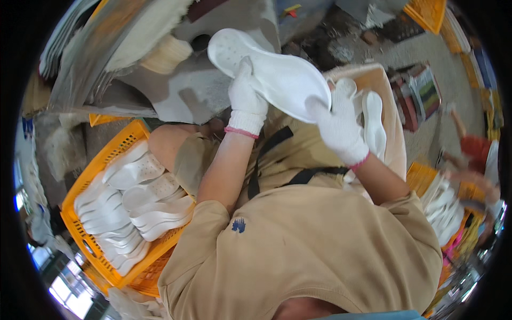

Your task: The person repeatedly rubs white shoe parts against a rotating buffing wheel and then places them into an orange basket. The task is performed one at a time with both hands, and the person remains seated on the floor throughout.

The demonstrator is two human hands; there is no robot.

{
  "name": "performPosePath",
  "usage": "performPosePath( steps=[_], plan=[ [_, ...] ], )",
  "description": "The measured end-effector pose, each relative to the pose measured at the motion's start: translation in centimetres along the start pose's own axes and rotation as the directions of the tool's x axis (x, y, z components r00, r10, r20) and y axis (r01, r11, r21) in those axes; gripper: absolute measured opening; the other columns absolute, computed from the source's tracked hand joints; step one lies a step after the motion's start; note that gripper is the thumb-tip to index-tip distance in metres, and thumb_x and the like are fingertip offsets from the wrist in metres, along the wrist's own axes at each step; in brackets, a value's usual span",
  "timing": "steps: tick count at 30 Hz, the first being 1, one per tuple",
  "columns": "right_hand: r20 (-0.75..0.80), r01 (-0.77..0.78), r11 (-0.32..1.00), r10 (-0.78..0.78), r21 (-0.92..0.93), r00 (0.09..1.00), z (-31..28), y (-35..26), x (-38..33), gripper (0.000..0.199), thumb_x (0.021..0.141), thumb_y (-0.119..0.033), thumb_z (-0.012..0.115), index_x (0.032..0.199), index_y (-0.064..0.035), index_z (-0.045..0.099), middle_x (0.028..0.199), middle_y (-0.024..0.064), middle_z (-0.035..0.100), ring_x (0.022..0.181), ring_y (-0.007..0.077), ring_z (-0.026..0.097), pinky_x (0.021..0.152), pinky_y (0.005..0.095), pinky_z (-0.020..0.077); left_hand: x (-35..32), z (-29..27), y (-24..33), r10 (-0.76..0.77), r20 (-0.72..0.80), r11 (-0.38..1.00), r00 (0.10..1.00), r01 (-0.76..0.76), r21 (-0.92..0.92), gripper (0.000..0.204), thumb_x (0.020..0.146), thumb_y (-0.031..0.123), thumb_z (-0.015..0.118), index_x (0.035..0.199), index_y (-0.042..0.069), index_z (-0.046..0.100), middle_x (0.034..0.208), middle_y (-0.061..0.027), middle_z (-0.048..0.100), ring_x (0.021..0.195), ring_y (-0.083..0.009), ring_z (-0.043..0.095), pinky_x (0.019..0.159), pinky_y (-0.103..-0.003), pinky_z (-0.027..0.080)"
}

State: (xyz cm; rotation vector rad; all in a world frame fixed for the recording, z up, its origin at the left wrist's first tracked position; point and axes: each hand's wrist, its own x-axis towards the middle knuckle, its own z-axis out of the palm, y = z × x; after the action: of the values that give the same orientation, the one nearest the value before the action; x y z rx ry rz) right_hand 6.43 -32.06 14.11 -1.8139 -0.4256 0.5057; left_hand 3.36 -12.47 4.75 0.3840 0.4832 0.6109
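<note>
A white shoe sole (280, 80), with small dimples at its narrower end, is held up in front of me above my lap. My left hand (246, 95), in a white knitted glove with a pink cuff edge, grips its near side toward the dimpled end, thumb on top. At the wide end, my gloved right hand (340, 125) closes around the edge, with the thumb lying over the upper face. More white soles (375, 125) lie just right of that hand, on a pale padded surface (393, 125).
To my left stands a yellow crate (80, 234) full of stacked white soles (144, 192). Ahead is a grey metal machine or bench (229, 104). A colourful bundle (418, 96) sits farther right. Another person (474, 154) and more piled soles (442, 208) are at the right edge.
</note>
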Motion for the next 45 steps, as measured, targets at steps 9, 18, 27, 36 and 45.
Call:
performPosePath(
  steps=[9, 18, 27, 36, 45],
  plan=[
    [0.013, 0.214, 0.965, -0.214, -0.155, 0.977, 2.6, -8.0, 6.6, 0.040, 0.100, -0.013, 0.056, 0.135, 0.0058, 0.055, 0.114, 0.0170, 0.068, 0.103, 0.0203, 0.066, 0.089, 0.0341, 0.0533, 6.3, 4.4, 2.0, 0.068, 0.006, 0.995, 0.998, -0.068, -0.066, 0.038, 0.102, 0.021, 0.068, 0.132, -0.002, 0.061, 0.124, -0.0121, 0.069, 0.109, -0.0238, 0.068, 0.096, -0.038, 0.056],
    [0.197, 0.402, 0.869, -0.357, -0.288, 0.913, 8.7, -3.8, 16.7, 0.026, 0.098, -0.015, 0.056, 0.115, 0.0041, 0.062, 0.090, 0.0216, 0.064, 0.084, 0.0402, 0.066, 0.079, 0.0419, 0.0536, 14.9, -3.4, 7.6, 0.083, 0.088, 0.659, 0.993, -0.121, 0.742, 0.055, 0.104, 0.041, 0.056, 0.145, 0.004, 0.054, 0.142, -0.0114, 0.061, 0.136, -0.0248, 0.051, 0.114, -0.040, 0.041],
    [0.212, 0.422, 0.827, -0.366, -0.372, 0.906, 11.6, -5.4, 21.1, 0.036, 0.095, -0.030, 0.054, 0.095, 0.0026, 0.070, 0.090, 0.0275, 0.068, 0.094, 0.0478, 0.066, 0.078, 0.0504, 0.0526, 4.3, -6.1, 17.1, 0.184, 0.052, -0.054, 0.982, -0.043, 0.998, 0.057, 0.096, 0.040, 0.072, 0.131, -0.004, 0.065, 0.119, -0.0150, 0.074, 0.107, -0.0262, 0.070, 0.101, -0.036, 0.049],
    [0.158, 0.296, 0.849, -0.252, -0.437, 0.955, 11.5, -6.6, 19.4, 0.048, 0.093, -0.039, 0.062, 0.110, 0.0054, 0.070, 0.106, 0.0306, 0.072, 0.107, 0.0459, 0.069, 0.093, 0.0467, 0.0545, 2.5, 0.3, 8.4, -0.032, -0.008, 0.791, 0.999, 0.030, 0.611, 0.040, 0.092, 0.015, 0.079, 0.125, -0.005, 0.067, 0.114, -0.0077, 0.074, 0.095, -0.0135, 0.068, 0.081, -0.028, 0.055],
    [0.037, 0.453, 0.709, -0.518, -0.541, 0.855, 5.7, -6.2, 12.9, 0.059, 0.083, -0.033, 0.069, 0.121, 0.0119, 0.061, 0.109, 0.0257, 0.069, 0.101, 0.0347, 0.072, 0.089, 0.0383, 0.0576, 9.9, 6.3, 3.0, 0.197, -0.137, 0.952, 0.971, -0.157, 0.262, 0.032, 0.101, 0.015, 0.064, 0.127, -0.005, 0.064, 0.121, -0.0104, 0.069, 0.110, -0.0220, 0.067, 0.092, -0.035, 0.056]
  ],
)
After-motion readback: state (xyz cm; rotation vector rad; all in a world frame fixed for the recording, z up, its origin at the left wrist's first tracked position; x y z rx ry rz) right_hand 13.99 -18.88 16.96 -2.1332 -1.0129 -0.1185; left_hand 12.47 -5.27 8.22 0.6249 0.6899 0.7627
